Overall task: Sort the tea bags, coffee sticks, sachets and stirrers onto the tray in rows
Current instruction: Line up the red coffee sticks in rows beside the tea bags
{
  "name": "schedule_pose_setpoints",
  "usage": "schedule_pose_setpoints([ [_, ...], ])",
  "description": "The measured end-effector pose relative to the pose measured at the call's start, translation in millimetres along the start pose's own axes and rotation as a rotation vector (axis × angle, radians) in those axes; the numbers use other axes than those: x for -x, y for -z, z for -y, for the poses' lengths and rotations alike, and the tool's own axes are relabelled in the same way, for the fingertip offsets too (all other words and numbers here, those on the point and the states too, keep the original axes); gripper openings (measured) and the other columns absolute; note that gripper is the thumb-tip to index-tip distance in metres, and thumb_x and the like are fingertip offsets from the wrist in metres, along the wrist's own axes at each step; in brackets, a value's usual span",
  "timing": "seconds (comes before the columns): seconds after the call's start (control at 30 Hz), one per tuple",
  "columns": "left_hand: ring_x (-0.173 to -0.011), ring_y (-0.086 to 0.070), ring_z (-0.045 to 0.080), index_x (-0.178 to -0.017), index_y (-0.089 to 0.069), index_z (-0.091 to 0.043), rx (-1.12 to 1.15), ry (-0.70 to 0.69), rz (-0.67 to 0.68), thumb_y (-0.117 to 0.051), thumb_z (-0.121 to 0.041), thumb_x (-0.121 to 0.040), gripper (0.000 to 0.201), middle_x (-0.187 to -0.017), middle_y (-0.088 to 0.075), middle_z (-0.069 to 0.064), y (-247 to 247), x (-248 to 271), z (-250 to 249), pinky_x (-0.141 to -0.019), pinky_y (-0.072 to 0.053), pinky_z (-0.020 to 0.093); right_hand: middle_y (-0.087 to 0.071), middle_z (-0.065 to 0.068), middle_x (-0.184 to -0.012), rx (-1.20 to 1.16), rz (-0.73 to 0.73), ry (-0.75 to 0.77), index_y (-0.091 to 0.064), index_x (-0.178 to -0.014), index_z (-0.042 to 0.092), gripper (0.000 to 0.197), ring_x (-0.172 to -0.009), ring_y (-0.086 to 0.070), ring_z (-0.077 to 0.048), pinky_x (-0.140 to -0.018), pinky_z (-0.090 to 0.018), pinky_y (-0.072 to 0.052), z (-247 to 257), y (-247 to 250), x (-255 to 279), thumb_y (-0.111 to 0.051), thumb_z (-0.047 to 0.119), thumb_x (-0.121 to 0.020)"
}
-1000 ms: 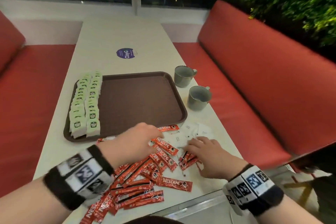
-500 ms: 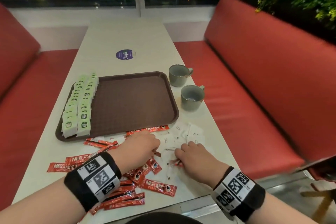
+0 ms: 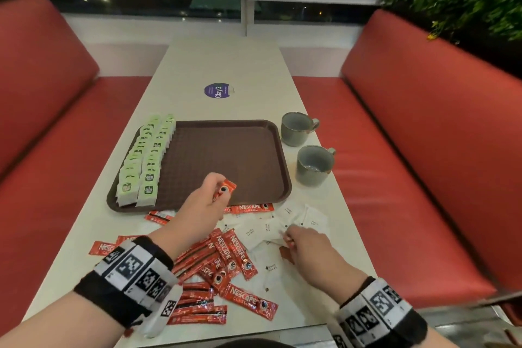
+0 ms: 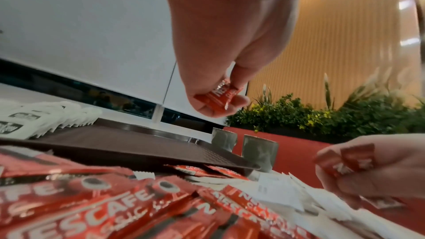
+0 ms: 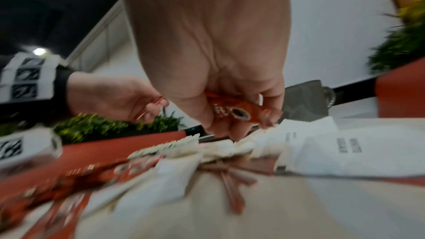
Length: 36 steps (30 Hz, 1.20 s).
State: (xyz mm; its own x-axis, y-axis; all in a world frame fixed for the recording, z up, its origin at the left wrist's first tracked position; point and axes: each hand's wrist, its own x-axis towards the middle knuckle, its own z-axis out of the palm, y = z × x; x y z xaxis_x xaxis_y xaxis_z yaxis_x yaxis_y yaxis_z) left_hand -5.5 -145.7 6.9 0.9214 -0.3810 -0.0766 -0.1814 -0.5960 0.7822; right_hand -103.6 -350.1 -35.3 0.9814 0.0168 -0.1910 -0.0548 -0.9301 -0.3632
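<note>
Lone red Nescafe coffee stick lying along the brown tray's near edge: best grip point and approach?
Pinch the red Nescafe coffee stick at its right end, coming from above and the right. It lies flat on the white table, long side against the brown plastic tray rim, which blocks the far side. The left hand hovers over its left end; white sugar sachets crowd nearby.

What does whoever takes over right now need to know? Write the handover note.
Left hand holds a coffee stick over the tray's near edge. Right hand grips another coffee stick, low over the white sachets.
Done: tea bags in two rows along the tray's left side.
Left: loose coffee sticks and sachets on the table, and what look like brown stirrers under the right hand. No coffee stick lies on the tray yet.
</note>
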Motion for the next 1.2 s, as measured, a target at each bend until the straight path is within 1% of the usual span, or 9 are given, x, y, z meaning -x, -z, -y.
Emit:
schedule_pose_setpoints([
  [0.13, -0.064, -0.050, 0.004, -0.094, -0.053, -0.031, -0.017, -0.021, 0.074, -0.071, -0.043, -0.079, 0.026, -0.078, -0.058, -0.008, -2.0, 3.6, -15.9, -0.059, -0.040, 0.019, -0.063, -0.002, -0.084, -0.670, -0.100, -0.201, -0.051, -0.089, 0.015, 0.023, -0.071, -0.054, -0.017, -0.070, -0.031, -0.048, -0.9, 33.0, -0.6, -0.039, 0.032, -0.100],
  [0.27, -0.061, -0.048, -0.002, -0.095, -0.056, -0.033, -0.013, -0.119, 0.252, -0.081, -0.040, -0.069, 0.036, -0.087, -0.063, -0.011, -20.1, 7.0, -41.1, -0.059, -0.042, 0.013, -0.062, -0.001, -0.117, -0.981, -0.075, -0.193, -0.055, -0.119, 0.030, 0.027, -0.114, -0.056, -0.017, -0.092, -0.028, -0.044, 14.3, 54.6, -4.6, -0.043, 0.042, -0.097],
  [0.43, -0.068, -0.054, 0.008, -0.089, -0.055, -0.021, -0.020, -0.143, 0.194, -0.071, -0.033, -0.079, 0.023, -0.078, -0.059, -0.008, -38.6, 5.8, -62.8, -0.058, -0.040, 0.017, -0.039, 0.021, -0.139, -1.060, 0.073, -0.070, -0.026, -0.147, 0.033, 0.063, -0.130, -0.035, 0.001, -0.114, -0.024, -0.023, 29.5, 58.3, -12.9, -0.039, 0.058, -0.090],
  [0.57, -0.062, -0.048, 0.012, -0.085, -0.056, -0.010, -0.043, -0.095, 0.207, -0.056, -0.021, -0.087, 0.011, -0.073, -0.055, -0.001, -33.1, 6.4, -52.4, -0.059, -0.040, 0.027, -0.047, 0.024, -0.126, -0.865, 0.172, -0.004, -0.037, -0.127, 0.039, 0.032, -0.111, -0.042, 0.015, -0.102, -0.015, -0.032, 19.9, 63.4, -7.1, -0.044, 0.047, -0.096],
  [0.63, -0.060, -0.045, 0.010, -0.086, -0.058, -0.013, 0.009, -0.030, 0.186, -0.050, -0.015, -0.089, 0.009, -0.071, -0.054, -0.003, -24.3, 11.2, -39.9, -0.052, -0.037, 0.022, -0.044, 0.017, -0.134, -0.812, 0.143, -0.033, -0.035, -0.131, 0.040, 0.039, -0.121, -0.038, 0.007, -0.101, -0.020, -0.032, 1.6, 60.1, -0.3, -0.051, 0.038, -0.096],
  [0.83, -0.046, -0.035, 0.010, -0.076, -0.046, -0.011, 0.735, 0.339, -0.049, -0.049, -0.022, -0.095, 0.022, -0.054, -0.044, -0.003, 27.1, 36.3, 14.2, -0.045, -0.030, 0.020, -0.054, 0.014, -0.122, -0.549, 0.049, -0.213, -0.054, -0.113, 0.034, 0.021, -0.115, -0.050, -0.007, -0.088, -0.022, -0.041, -33.4, 41.7, 19.5, -0.058, 0.030, -0.092],
  [0.93, -0.047, -0.034, 0.013, -0.064, -0.042, -0.016, 0.857, 0.369, -0.220, -0.045, -0.034, -0.097, 0.038, -0.050, -0.038, -0.001, 45.8, 42.5, 30.6, -0.051, -0.031, 0.027, -0.053, 0.010, -0.127, -0.331, 0.070, -0.087, -0.056, -0.116, 0.029, 0.025, -0.113, -0.048, -0.008, -0.086, -0.016, -0.039, -14.9, 36.2, 2.0, -0.058, 0.030, -0.091],
  [1.03, -0.048, -0.034, 0.013, -0.068, -0.043, -0.017, 0.995, 0.368, -0.313, -0.043, -0.028, -0.099, 0.032, -0.049, -0.037, -0.001, 55.3, 43.0, 38.0, -0.051, -0.031, 0.028, -0.050, 0.006, -0.133, -0.079, 0.050, 0.094, -0.052, -0.128, 0.025, 0.037, -0.123, -0.042, -0.016, -0.103, -0.032, -0.036, 14.6, 26.8, -35.7, -0.054, 0.032, -0.092],
  [1.2, -0.053, -0.045, 0.017, -0.081, -0.048, -0.012, 1.079, 0.359, -0.313, -0.044, -0.013, -0.096, 0.016, -0.057, -0.046, 0.003, 69.2, 47.6, 48.9, -0.057, -0.037, 0.031, -0.053, 0.000, -0.118, 0.362, 0.011, 0.334, -0.053, -0.122, 0.021, 0.029, -0.112, -0.045, -0.023, -0.091, -0.038, -0.035, 53.5, 10.6, -93.0, -0.045, 0.024, -0.094],
])
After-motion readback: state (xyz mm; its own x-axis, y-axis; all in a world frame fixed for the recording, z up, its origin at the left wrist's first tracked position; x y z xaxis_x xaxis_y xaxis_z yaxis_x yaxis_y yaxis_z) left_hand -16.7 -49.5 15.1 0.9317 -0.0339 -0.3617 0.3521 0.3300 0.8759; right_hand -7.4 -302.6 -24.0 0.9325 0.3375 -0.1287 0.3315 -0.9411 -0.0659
